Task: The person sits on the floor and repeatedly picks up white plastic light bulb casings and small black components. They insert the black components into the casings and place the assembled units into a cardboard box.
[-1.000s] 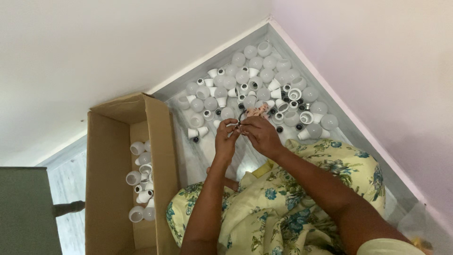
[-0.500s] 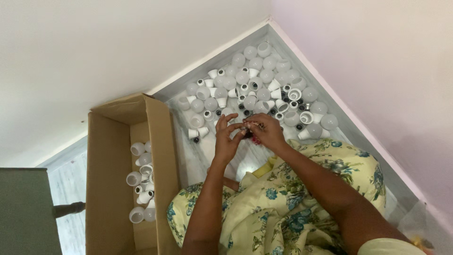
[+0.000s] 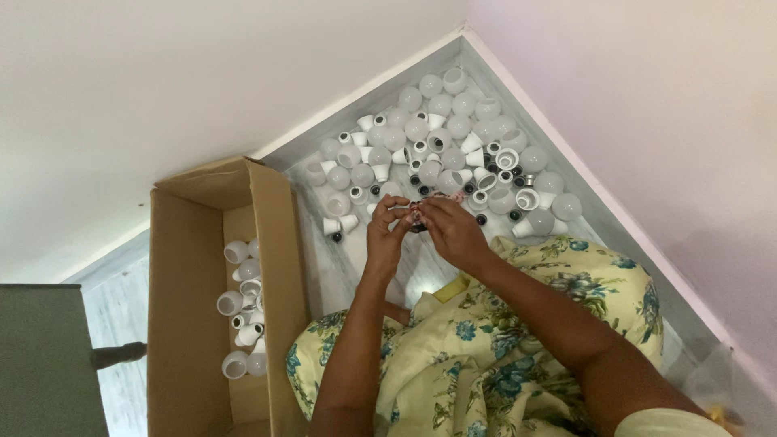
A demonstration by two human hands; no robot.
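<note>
We are now closing our left hand (image 3: 387, 233) fingers that were spread, both it and our right hand (image 3: 453, 231) pinching a small dark part (image 3: 417, 217) between fingertips, bulb pile (image 3: 441, 154) just beyond.

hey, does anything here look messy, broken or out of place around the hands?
Nothing looks broken. The white bulb parts lie in a loose heap on the floor in the corner, some tipped on their sides, unlike those inside the cardboard box. The left hand and right hand pinch one small part together.
</note>
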